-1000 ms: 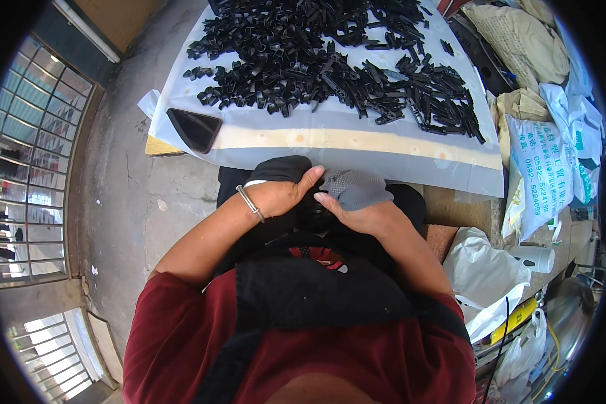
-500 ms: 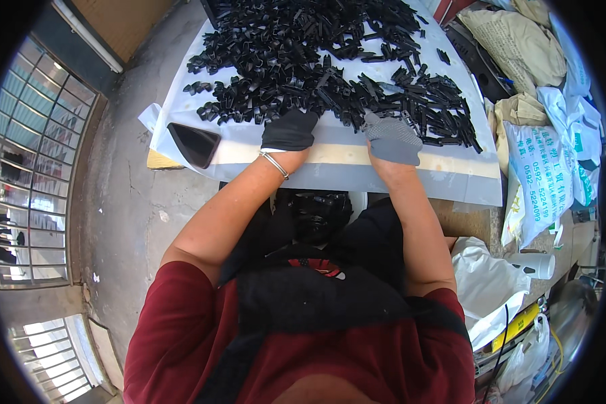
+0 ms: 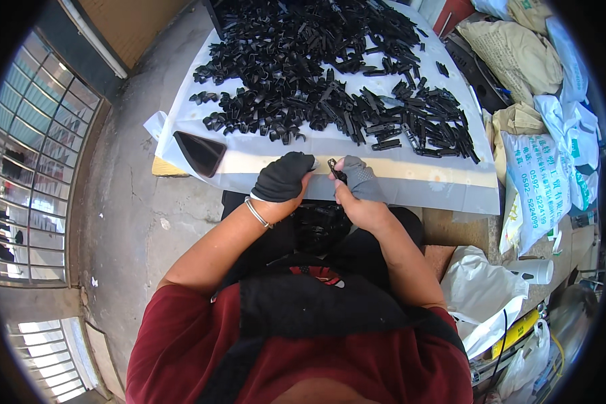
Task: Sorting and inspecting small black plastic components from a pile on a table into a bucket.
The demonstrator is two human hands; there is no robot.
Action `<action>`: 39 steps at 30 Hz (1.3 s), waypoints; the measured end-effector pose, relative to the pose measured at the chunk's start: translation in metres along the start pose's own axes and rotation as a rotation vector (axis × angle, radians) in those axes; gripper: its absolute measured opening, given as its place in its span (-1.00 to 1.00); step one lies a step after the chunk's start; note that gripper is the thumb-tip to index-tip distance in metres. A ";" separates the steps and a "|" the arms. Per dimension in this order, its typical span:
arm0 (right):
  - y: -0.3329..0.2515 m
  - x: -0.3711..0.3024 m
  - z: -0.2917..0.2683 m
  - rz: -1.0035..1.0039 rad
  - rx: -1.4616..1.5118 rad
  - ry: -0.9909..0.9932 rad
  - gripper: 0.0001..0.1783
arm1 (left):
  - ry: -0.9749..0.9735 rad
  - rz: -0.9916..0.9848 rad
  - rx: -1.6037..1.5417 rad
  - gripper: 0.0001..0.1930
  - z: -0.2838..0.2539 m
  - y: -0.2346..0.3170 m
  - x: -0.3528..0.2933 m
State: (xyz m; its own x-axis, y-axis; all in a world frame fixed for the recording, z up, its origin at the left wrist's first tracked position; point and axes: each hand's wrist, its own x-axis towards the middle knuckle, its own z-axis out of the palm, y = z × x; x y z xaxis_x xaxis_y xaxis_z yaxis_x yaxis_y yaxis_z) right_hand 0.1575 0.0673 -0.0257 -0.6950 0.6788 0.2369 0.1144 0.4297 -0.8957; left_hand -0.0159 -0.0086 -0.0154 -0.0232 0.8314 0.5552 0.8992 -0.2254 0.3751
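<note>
The counter (image 3: 165, 167) stretches ahead of the person, its pale wooden corner showing at the near left. Over it lies a translucent white plastic sheet (image 3: 444, 188), which hangs past the near edge. A broad heap of curved black plastic clips (image 3: 262, 81) covers the left and middle of the sheet. To the right of the counter stands a white sack with blue print (image 3: 539, 182). A smaller spread of narrow black plastic strips (image 3: 441, 118) lies at the right of the heap. Below the near edge, between the knees, is glossy black plastic (image 3: 320, 225).

The left hand (image 3: 283, 178), in a black glove, has its fingers curled in; whether it grips anything cannot be told. The right hand (image 3: 360, 185), in a grey dotted glove, pinches a small black part between thumb and fingers. A smartphone (image 3: 200, 153) lies near the counter's left corner. A silver bangle (image 3: 256, 213) circles the left wrist. The pinched small black part (image 3: 337, 171) points toward the left hand, above the sheet's near edge.
</note>
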 end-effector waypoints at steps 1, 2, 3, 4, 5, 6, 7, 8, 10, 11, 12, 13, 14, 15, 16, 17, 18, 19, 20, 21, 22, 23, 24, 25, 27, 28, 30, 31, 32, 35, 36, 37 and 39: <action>-0.002 -0.002 0.004 -0.190 -0.123 0.062 -0.61 | -0.038 0.007 0.022 -0.81 -0.003 0.005 -0.003; -0.011 -0.004 0.006 -0.078 -0.013 0.057 -0.62 | -0.069 0.014 0.050 -0.80 -0.007 0.008 -0.004; -0.005 -0.006 0.013 -0.171 -0.130 0.151 -0.63 | -0.085 0.025 0.044 -0.78 -0.010 0.014 -0.008; -0.001 -0.006 0.017 -0.269 -0.250 0.255 -0.64 | -0.097 0.045 0.038 -0.76 -0.012 0.019 -0.009; -0.009 -0.009 0.018 -0.166 -0.220 0.192 -0.66 | -0.026 0.113 0.025 -0.74 -0.008 0.018 -0.014; -0.017 -0.012 0.017 -0.058 -0.191 0.127 -0.67 | 0.042 0.181 0.011 -0.73 -0.003 0.016 -0.019; -0.020 -0.011 0.017 -0.026 -0.185 0.032 -0.71 | 0.014 0.192 0.007 -0.71 -0.006 0.022 -0.021; -0.023 -0.010 0.018 0.011 -0.179 -0.064 -0.74 | -0.018 0.201 -0.001 -0.70 -0.009 0.026 -0.020; -0.025 -0.008 0.020 0.030 -0.117 -0.037 -0.80 | -0.056 0.194 0.002 -0.67 -0.012 0.026 -0.019; -0.025 -0.008 0.019 -0.026 -0.202 -0.008 -0.80 | -0.050 0.198 -0.024 -0.67 -0.014 0.025 -0.018; -0.025 -0.009 0.018 -0.076 -0.285 0.018 -0.79 | -0.049 0.199 -0.053 -0.67 -0.015 0.025 -0.018; -0.021 -0.010 0.020 -0.125 -0.204 0.104 -0.80 | 0.093 0.171 -0.083 -0.69 -0.012 0.025 -0.021; -0.029 -0.010 0.019 -0.109 -0.172 0.173 -0.79 | 0.084 0.048 -0.163 -0.67 -0.015 0.027 -0.024; -0.031 -0.010 0.019 -0.111 -0.125 0.165 -0.77 | -0.023 -0.174 -0.305 -0.60 -0.019 0.026 -0.024; -0.033 -0.009 0.018 -0.113 -0.080 0.158 -0.73 | -0.130 -0.397 -0.444 -0.50 -0.023 0.023 -0.021; -0.033 -0.009 0.018 -0.125 -0.141 0.114 -0.72 | -0.335 -0.690 -0.563 -0.41 -0.028 0.022 -0.017; -0.033 -0.009 0.021 -0.137 -0.200 0.068 -0.71 | -0.547 -0.982 -0.671 -0.32 -0.031 0.024 -0.015; -0.032 -0.007 0.023 -0.231 -0.175 0.052 -0.72 | -0.521 -0.898 -0.720 -0.30 -0.031 0.030 -0.016; -0.035 -0.007 0.023 -0.210 -0.171 0.048 -0.72 | -0.334 -0.932 -0.931 -0.36 -0.021 0.033 -0.018; -0.042 -0.007 0.021 -0.181 -0.252 0.026 -0.73 | -0.337 -0.971 -0.921 -0.37 -0.021 0.034 -0.019; -0.051 -0.007 0.019 -0.160 -0.331 0.000 -0.74 | -0.332 -1.008 -0.908 -0.37 -0.028 0.037 -0.015; -0.060 -0.007 0.015 -0.129 -0.342 -0.030 -0.73 | -0.382 -1.044 -0.878 -0.41 -0.018 0.022 -0.022; -0.057 -0.011 0.013 -0.126 -0.338 -0.035 -0.73 | -0.382 -1.052 -0.877 -0.41 -0.014 0.014 -0.029; -0.054 -0.015 0.009 -0.155 -0.419 -0.019 -0.73 | -0.335 -0.992 -0.929 -0.43 -0.010 0.008 -0.034; -0.049 -0.024 0.002 -0.171 -0.503 0.005 -0.74 | -0.283 -0.869 -0.829 -0.48 -0.036 0.035 -0.017; -0.053 -0.028 -0.001 -0.172 -0.529 -0.046 -0.76 | -0.283 -0.872 -0.829 -0.48 -0.036 0.035 -0.019; -0.058 -0.031 -0.001 -0.174 -0.556 -0.096 -0.78 | -0.295 -0.722 -0.753 -0.50 -0.034 0.030 -0.023; -0.059 -0.032 0.000 -0.139 -0.541 -0.083 -0.80 | -0.297 -0.721 -0.753 -0.50 -0.036 0.030 -0.022; -0.060 -0.032 0.001 -0.105 -0.527 -0.071 -0.81 | -0.354 -0.714 -0.726 -0.51 -0.038 0.030 -0.020; -0.061 -0.031 -0.001 -0.168 -0.640 -0.122 -0.80 | -0.352 -0.611 -0.640 -0.53 -0.037 0.032 -0.019; -0.058 -0.031 0.000 -0.166 -0.640 -0.121 -0.80 | -0.292 -0.517 -0.581 -0.54 -0.036 0.033 -0.019; -0.053 -0.030 0.001 -0.208 -0.622 -0.122 -0.80 | -0.293 -0.515 -0.582 -0.54 -0.034 0.032 -0.019; -0.052 -0.029 0.002 -0.248 -0.607 -0.121 -0.79 | -0.282 -0.430 -0.568 -0.57 -0.032 0.031 -0.020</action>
State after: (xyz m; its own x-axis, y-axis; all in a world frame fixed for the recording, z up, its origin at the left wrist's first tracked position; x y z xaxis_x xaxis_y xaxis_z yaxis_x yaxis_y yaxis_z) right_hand 0.1699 0.0240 0.0135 -0.8230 0.4603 0.3330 0.2953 0.8474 -0.4413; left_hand -0.0010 -0.0483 0.0088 -0.1397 0.9859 0.0921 0.4715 -0.0155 0.8817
